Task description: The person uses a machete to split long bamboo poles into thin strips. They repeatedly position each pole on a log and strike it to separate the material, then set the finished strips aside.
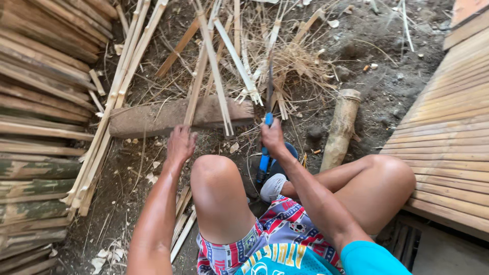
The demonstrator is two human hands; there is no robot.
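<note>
Your left hand (180,144) clamps a bamboo strip (199,71) on the log (153,118); right hand (272,136) grips the blue-handled knife (268,97) at twelve o'clock. Finished slats (102,122) lie at ten; this strip remains unsplit

Rough wooden log (153,118), matt bamboo strips (214,66)

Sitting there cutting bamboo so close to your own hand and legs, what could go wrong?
The blade in the right hand works close to the left hand holding a bamboo strip on the wooden block; a slip could cut fingers. Bare knees sit just behind, so a glancing stroke could reach them. Split strips may leave splinters.
</note>
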